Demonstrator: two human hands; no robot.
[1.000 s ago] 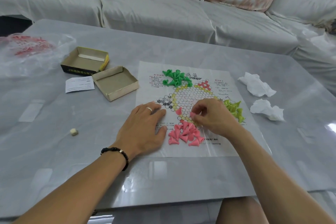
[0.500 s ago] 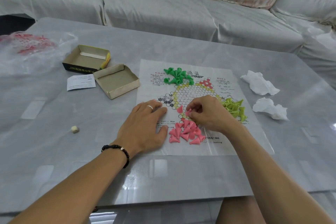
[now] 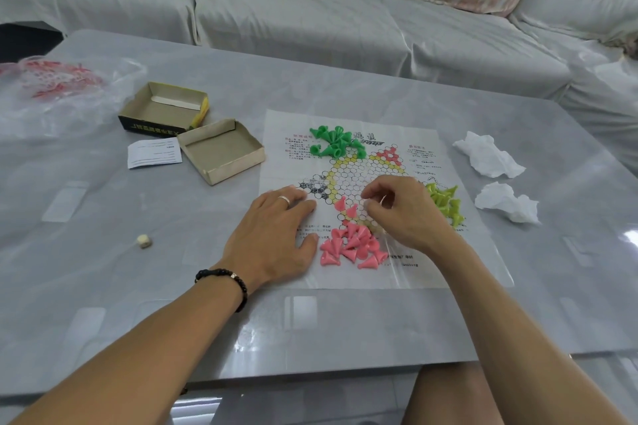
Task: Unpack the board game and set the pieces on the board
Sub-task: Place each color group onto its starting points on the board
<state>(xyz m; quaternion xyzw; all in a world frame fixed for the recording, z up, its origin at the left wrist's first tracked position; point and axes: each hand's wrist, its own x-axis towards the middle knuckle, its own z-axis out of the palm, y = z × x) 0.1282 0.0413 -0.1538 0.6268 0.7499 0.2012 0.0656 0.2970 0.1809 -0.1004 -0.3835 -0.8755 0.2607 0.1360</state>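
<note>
The paper game board (image 3: pixel 348 119) lies flat on the grey table. My left hand (image 3: pixel 272 235) rests flat on its left edge. My right hand (image 3: pixel 407 210) hovers over the hexagon grid with thumb and forefinger slightly apart and nothing visible between them. Two pink pieces (image 3: pixel 346 207) stand on the grid just left of those fingertips. A pile of pink cone pieces (image 3: pixel 348 247) lies on the board's near part. A dark green pile (image 3: pixel 333 143) sits at the far left corner of the grid. A yellow-green pile (image 3: pixel 445 202) is partly hidden behind my right hand.
Left of the board are the open box tray (image 3: pixel 221 148), the box lid (image 3: pixel 162 110) and a paper slip (image 3: pixel 153 153). A small die (image 3: pixel 144 241) lies nearer. A plastic bag (image 3: pixel 58 93) sits far left; crumpled tissues (image 3: pixel 486 155) lie right. A sofa stands behind.
My right hand carried a pinched pink piece from the pile onto the grid and let it go beside the first standing one. My left hand stayed put.
</note>
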